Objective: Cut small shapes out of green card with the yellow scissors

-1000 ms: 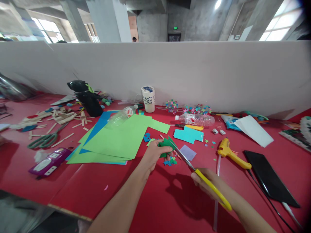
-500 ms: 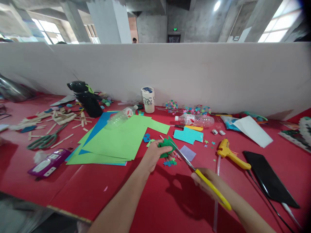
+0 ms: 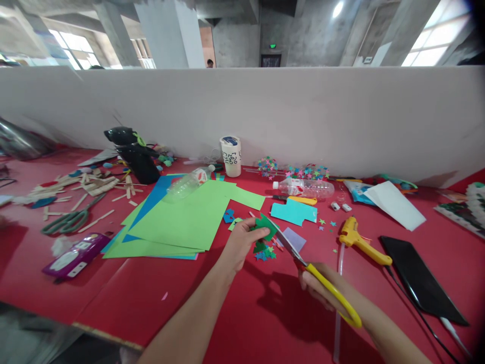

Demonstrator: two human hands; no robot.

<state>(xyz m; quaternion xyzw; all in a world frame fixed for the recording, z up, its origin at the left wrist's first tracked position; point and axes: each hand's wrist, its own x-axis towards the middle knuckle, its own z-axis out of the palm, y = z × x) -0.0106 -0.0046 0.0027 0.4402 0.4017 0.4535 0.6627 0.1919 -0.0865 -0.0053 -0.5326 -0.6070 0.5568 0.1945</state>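
My left hand point(image 3: 242, 242) pinches a small piece of dark green paper point(image 3: 267, 227) above the table. My right hand point(image 3: 318, 285) is closed round the handles of yellow-handled scissors point(image 3: 333, 293). The scissor blades point up and left and lie along the right edge of the green paper; whether they are fully closed is hard to tell. Under the hands lie several small blue and green stars point(image 3: 265, 254) and a loose dark green scrap point(image 3: 259, 246). A lilac paper square point(image 3: 294, 239) rests on the table behind the blades.
Green sheets point(image 3: 189, 217) lie left, under a clear bottle point(image 3: 191, 182). Cyan paper point(image 3: 293, 211) and another bottle point(image 3: 306, 188) lie beyond my hands. A yellow glue gun point(image 3: 364, 242) and black tablet point(image 3: 420, 278) are right. A white cup point(image 3: 231, 156) stands by the partition.
A dark green scrap has come away and dropped below the left hand. The green paper has turned in the fingers, and the scissors have shifted slightly.
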